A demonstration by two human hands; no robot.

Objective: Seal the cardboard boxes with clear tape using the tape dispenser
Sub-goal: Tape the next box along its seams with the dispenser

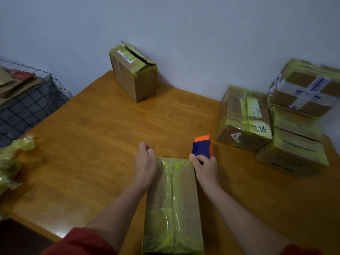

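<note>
A long cardboard box (pixel 174 203) wrapped in yellowish clear tape lies on the wooden table (pixel 95 137) right in front of me, its top seam taped lengthwise. My left hand (pixel 144 163) rests against the box's far left corner with fingers curled and nothing in them. My right hand (pixel 205 167) grips the blue and orange tape dispenser (pixel 202 146) at the box's far right corner.
A box with a partly lifted flap (pixel 133 72) stands at the table's back by the wall. Several taped boxes (pixel 244 118) are stacked at the right. Crumpled yellowish tape (pixel 12 159) lies at the left edge, beside a checked cloth (pixel 31 100) with flat cardboard.
</note>
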